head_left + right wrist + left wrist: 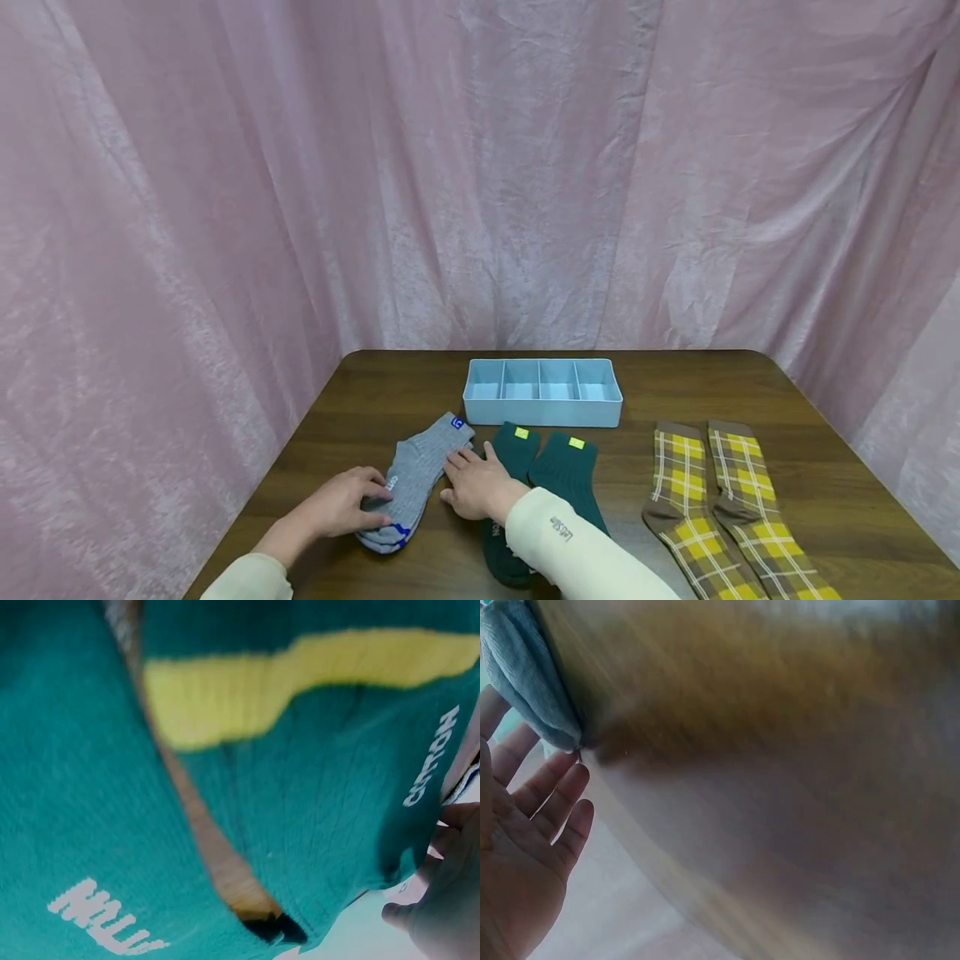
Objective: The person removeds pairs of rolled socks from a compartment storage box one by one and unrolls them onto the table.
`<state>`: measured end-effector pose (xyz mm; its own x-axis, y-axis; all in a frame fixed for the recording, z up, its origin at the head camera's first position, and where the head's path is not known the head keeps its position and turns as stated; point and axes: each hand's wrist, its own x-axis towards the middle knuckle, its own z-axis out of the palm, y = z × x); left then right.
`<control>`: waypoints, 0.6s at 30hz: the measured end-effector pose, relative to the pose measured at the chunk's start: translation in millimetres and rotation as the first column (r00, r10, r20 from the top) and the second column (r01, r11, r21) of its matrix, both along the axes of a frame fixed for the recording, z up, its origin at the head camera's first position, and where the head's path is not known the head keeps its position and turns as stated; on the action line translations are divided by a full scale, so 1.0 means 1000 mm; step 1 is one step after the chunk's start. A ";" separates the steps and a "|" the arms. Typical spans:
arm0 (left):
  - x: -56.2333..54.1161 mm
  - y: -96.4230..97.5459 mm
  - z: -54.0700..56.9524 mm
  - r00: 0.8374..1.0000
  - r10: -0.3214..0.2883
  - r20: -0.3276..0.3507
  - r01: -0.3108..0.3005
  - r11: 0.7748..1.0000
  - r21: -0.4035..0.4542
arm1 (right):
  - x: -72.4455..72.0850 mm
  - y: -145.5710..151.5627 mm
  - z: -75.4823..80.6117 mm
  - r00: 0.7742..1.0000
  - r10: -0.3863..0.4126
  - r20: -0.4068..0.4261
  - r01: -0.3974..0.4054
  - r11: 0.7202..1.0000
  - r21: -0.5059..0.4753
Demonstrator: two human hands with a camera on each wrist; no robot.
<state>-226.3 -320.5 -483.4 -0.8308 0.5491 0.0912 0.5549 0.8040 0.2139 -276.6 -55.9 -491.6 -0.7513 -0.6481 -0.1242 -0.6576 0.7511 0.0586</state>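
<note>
A pair of grey socks (420,467), stacked one on the other with blue marks at cuff and toe, lies at the left of the table. My left hand (345,502) is at their left edge, fingers spread and loosely bent; in the left wrist view its fingertips reach the grey fabric (532,682). From the other side my right hand (480,487) extends its fingers to the socks' right edge, near the cuff. Beneath that hand and its sleeve lie two dark green socks (566,475) with yellow tabs, partly covered. The right wrist view shows their lettering and a yellow band.
A light blue box (543,412) with several compartments stands at the back middle of the wooden table (637,533). Two yellow and brown plaid socks (686,492) lie side by side at the right. Pink curtains (480,183) hang behind the table.
</note>
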 end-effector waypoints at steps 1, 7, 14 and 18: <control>0.001 0.002 0.000 1.000 -0.005 -0.003 0.005 1.000 0.002 | -0.001 0.001 0.000 1.000 0.000 -0.003 0.000 1.000 0.005; 0.006 0.012 -0.002 0.999 -0.007 0.054 0.006 1.000 0.028 | -0.008 0.003 0.003 1.000 0.001 -0.025 0.000 1.000 0.022; 0.013 0.022 -0.001 0.992 -0.017 0.123 0.012 0.999 0.039 | -0.010 0.004 0.003 1.000 0.007 -0.024 -0.006 0.999 0.035; 0.007 0.022 -0.001 0.990 -0.034 0.133 0.025 0.997 0.069 | -0.010 0.004 0.001 1.000 0.007 -0.022 -0.006 0.999 0.035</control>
